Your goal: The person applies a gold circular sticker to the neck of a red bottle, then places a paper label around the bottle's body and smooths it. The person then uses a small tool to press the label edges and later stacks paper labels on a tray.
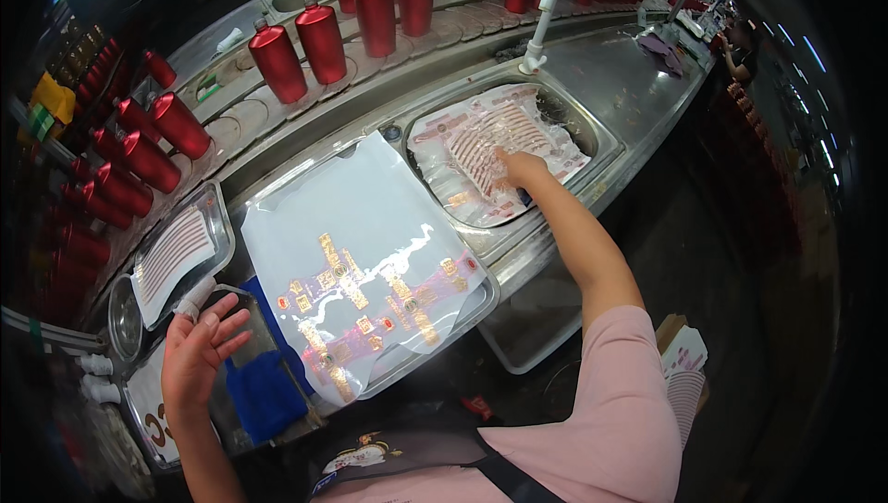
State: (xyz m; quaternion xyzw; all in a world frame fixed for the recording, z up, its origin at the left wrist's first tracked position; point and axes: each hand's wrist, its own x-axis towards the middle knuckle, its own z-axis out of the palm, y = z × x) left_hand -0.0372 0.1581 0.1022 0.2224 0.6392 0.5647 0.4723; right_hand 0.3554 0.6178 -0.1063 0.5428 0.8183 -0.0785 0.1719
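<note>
My right hand (521,173) reaches into a steel sink (606,153). Its fingers touch a wet striped sheet (476,156) lying among other printed sheets there. Water and glare blur the fingertips, so I cannot make out a grip. To the left, my left hand (199,352) is raised with fingers apart and holds nothing. A white finger cover (194,299) sits on one of its fingers. Between the hands, a clear sheet with gold and pink printed decals (365,295) lies on a white-covered tray (319,188).
Red bottles (277,61) line a curved conveyor (254,119) beyond the sink. A white faucet (541,26) rises at the sink's far rim. Blue cloth (264,397) lies by the left hand, near a tray with a striped sheet (176,258). A purple cloth (661,52) rests on the right counter.
</note>
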